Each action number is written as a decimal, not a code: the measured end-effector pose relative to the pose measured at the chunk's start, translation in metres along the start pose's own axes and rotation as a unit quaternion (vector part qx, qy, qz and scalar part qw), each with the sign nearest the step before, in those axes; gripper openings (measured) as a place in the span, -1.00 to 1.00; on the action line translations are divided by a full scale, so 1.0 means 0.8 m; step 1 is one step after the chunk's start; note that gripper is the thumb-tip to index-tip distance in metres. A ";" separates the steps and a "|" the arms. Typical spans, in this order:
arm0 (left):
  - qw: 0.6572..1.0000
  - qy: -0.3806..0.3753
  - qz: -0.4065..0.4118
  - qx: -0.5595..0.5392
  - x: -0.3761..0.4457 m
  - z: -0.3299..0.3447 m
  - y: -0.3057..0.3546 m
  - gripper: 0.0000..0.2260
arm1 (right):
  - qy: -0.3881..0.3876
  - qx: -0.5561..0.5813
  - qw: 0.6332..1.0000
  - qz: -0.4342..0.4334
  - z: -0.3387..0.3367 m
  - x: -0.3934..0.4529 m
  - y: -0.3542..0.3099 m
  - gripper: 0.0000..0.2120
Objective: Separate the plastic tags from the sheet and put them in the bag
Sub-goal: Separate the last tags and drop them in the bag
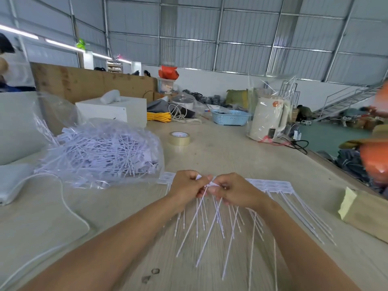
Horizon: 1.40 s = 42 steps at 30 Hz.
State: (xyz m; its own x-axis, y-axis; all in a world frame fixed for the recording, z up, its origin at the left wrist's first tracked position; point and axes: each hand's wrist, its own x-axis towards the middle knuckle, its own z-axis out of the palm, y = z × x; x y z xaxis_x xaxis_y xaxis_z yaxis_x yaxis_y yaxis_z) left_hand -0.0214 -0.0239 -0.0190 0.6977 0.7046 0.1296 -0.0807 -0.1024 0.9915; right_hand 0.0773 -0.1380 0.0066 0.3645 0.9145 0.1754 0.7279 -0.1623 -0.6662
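Beyond both hands on the table point(220, 156) sits a tape roll point(179, 138). Left of the left hand point(185, 184), the bag point(100, 152) holds loose tags. Left hand and right hand point(235, 191) pinch tags point(206, 185) on the sheet point(270, 185).

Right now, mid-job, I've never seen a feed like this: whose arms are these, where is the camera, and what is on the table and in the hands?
There is no machine here. The single picture comes from a wide-angle camera worn on a person's head, looking forward and down, so the two bare arms are that person's own. The left hand and right hand meet at the top edge of a sheet of white plastic tags lying on the table, both pinching one tag as if parting it. The tags' long thin tails fan out toward the camera. To the left lies a clear bag full of loose tags. Further back sit a tape roll and a blue basket.
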 end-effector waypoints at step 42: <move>0.970 -0.044 0.039 0.234 0.005 -0.026 0.040 -0.71 | 0.132 -0.415 0.897 -0.073 0.020 0.007 -0.035 -0.82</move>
State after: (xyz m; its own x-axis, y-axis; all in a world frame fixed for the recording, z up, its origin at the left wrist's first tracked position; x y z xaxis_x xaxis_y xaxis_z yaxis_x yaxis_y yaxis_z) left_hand -0.0360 -0.0098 0.0134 0.7622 0.6215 0.1809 0.1830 -0.4749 0.8608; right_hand 0.0496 -0.1221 0.0145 0.2751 0.8466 0.4557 0.9209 -0.3681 0.1279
